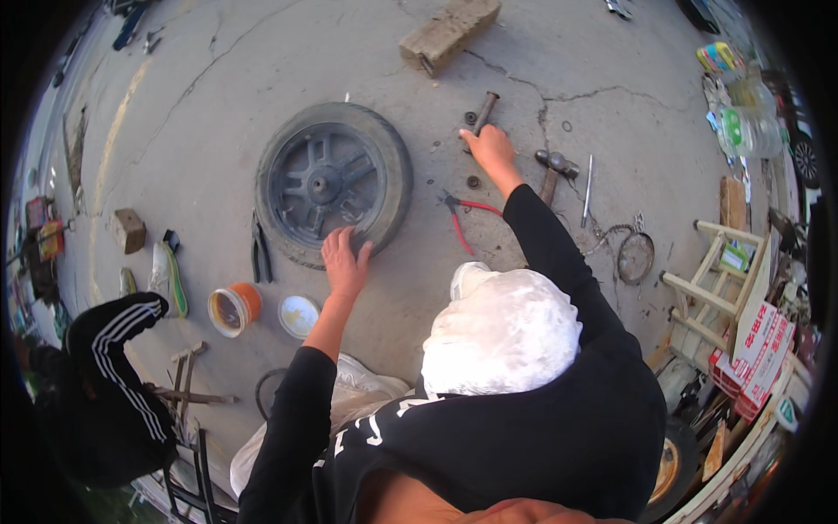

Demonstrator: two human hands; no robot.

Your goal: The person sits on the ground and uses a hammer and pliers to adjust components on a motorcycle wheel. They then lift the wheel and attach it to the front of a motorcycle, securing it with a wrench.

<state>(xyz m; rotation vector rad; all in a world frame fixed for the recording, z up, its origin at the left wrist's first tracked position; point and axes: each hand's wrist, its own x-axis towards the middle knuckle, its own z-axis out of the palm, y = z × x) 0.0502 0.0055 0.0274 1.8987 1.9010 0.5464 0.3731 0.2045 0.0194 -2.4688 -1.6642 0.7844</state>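
A wheel with a black tire [397,188] and a dark spoked rim lies flat on the concrete in front of me. My left hand [345,260] rests on the tire's near edge, fingers spread and holding nothing. To the wheel's right, my right hand [492,155] is closed round the lower end of a short, thick metal rod [486,108], whose wider end points away from me. Small dark rings lie close by, one [473,182] below that hand. Red-handled pliers [460,210] lie between the wheel and my right forearm. A hammer [552,170] is just right of the hand.
Black-handled pliers [259,249], an orange tub [236,309] and its lid [298,316] sit left of me. A wooden block [449,35] lies beyond the wheel. At right are a thin metal bar [587,190], a chain with a ring [635,258] and a wooden stool [716,284]. Someone in black [109,393] sits at left.
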